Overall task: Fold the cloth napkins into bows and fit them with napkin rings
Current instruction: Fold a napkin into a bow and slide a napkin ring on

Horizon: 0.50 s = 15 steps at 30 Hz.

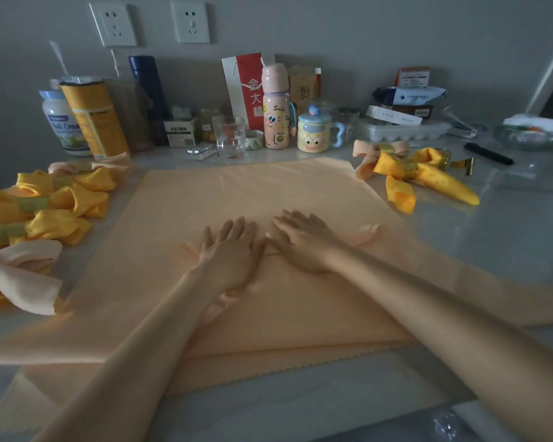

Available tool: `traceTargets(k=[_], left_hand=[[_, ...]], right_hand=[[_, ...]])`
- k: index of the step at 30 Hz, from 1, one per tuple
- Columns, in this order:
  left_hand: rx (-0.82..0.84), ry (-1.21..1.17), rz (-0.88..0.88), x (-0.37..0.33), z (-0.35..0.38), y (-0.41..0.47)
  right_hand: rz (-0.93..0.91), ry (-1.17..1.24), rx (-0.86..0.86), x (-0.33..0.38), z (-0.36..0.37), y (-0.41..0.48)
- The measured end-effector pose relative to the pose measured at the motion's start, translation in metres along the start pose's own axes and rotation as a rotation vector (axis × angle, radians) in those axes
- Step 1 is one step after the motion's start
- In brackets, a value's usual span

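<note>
A large peach cloth napkin (243, 193) lies spread flat on the table in front of me, with more peach cloth layered under it near the front edge. My left hand (227, 250) and my right hand (300, 240) press flat on its middle, side by side, fingers straight and pointing away. A small fold of cloth bunches up just right of my right hand. Finished bows lie at both sides: a yellow bow (419, 177) and a peach bow (377, 153) with gold napkin rings (409, 167) at the right, and several yellow and peach bows (45, 212) at the left.
Along the wall stand tins, bottles, a glass (230, 137), a pink bottle (276, 110), a cartoon mug (313, 134), an egg tray (403, 130) and boxes. A loose gold ring (463, 164) and a black pen (489, 153) lie at the right.
</note>
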State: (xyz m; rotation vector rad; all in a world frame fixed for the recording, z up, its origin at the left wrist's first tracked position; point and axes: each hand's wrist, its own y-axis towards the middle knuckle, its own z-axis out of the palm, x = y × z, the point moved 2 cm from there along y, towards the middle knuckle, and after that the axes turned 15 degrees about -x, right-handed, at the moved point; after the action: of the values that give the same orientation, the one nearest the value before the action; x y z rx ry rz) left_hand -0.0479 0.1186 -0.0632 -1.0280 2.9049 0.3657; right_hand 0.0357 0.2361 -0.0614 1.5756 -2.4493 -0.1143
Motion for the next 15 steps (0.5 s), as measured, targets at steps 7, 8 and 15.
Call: traceTargets(k=[7,8,15], left_hand=[[0.007,-0.070,0.014,0.005,0.001,0.003],[-0.002,-0.102,0.022,0.007,0.001,0.004],[-0.082,-0.392,0.112,0.020,-0.017,0.008]], right_hand=[[0.137,-0.012,0.021,-0.056,-0.016,-0.025],[0.147,-0.011,0.019,-0.063,-0.018,-0.029],[0.113,0.225,-0.116,-0.059,-0.047,-0.035]])
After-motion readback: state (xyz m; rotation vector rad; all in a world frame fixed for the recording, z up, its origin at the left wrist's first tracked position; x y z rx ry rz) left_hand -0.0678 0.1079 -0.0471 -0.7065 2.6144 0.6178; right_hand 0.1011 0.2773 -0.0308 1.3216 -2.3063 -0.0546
